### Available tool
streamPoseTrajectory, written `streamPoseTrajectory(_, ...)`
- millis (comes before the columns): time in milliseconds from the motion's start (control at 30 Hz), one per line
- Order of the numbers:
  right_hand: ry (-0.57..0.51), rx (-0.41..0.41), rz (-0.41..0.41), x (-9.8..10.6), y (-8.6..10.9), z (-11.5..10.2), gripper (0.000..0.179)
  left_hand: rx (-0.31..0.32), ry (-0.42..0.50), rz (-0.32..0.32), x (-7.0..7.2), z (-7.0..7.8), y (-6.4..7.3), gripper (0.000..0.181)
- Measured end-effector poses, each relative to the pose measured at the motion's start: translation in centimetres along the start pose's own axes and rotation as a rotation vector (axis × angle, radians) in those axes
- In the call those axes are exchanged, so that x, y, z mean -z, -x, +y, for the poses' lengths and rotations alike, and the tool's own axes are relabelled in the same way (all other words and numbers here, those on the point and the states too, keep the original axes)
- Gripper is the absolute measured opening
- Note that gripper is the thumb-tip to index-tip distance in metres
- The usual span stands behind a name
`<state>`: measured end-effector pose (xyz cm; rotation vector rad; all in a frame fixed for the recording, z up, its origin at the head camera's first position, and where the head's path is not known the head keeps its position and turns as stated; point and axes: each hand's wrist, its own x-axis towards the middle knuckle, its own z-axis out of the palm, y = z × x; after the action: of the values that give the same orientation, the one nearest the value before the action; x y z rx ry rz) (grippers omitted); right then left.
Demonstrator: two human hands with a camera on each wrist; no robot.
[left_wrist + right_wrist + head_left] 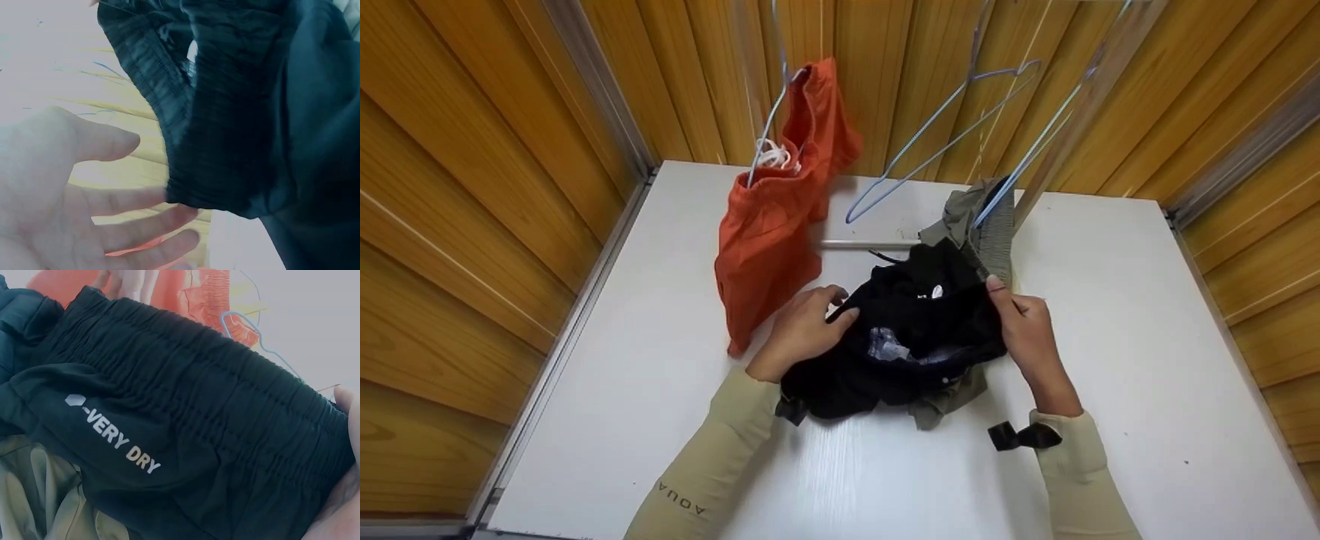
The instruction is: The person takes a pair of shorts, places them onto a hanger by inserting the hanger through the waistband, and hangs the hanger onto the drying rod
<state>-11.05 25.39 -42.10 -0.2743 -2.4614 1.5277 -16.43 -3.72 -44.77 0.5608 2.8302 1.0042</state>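
Black shorts (930, 330) with an elastic waistband hang between my two hands in the head view. White lettering, "VERY DRY", shows on the shorts (208, 455) in the right wrist view. My right hand (1027, 330) pinches the waistband at its right end, thumb on top. At the other end is my left hand (808, 326); in the left wrist view its fingers (140, 225) are spread and fairly straight, with fingertips right at the waistband's edge and the thumb apart from the cloth. Behind the black shorts, olive-grey shorts (994, 240) hang on a blue hanger (1039, 146), partly hidden.
Orange shorts (769, 247) with a white drawstring hang on a light-blue hanger (769, 135) at the left. A bare blue hanger (915, 165) hangs between the two garments. Below is a white tabletop (607, 330), with a metal rod (870, 244) low behind the clothes and wood-panelled walls around.
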Motion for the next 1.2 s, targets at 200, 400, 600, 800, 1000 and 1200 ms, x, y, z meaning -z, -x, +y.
streamPoseTrajectory(200,0.008,-0.017,-0.001,0.0,-0.1,0.0,0.06,-0.021,0.074,0.063,0.7,0.8,-0.3,0.041)
streamPoseTrajectory(400,0.033,-0.04,-0.022,-0.1,-0.1,0.0,0.061,0.007,0.14,0.1,1.9,1.6,-0.9,0.049)
streamPoseTrajectory(600,0.031,-0.049,-0.02,-0.1,-0.1,0.1,0.062,0.011,0.183,0.157,3.0,2.5,-1.8,0.057)
streamPoseTrajectory(800,0.031,-0.046,-0.022,-0.2,-0.1,0.2,0.061,0.005,0.238,0.18,3.6,3.2,-2.8,0.064)
streamPoseTrajectory(1000,0.037,-0.041,-0.018,-0.4,-0.1,0.3,0.06,0.023,0.272,0.183,4.1,3.7,-3.6,0.064)
streamPoseTrajectory(1200,0.046,-0.031,-0.022,-0.4,0.0,0.0,0.06,0.035,0.27,0.17,4.4,4.2,-4.6,0.064)
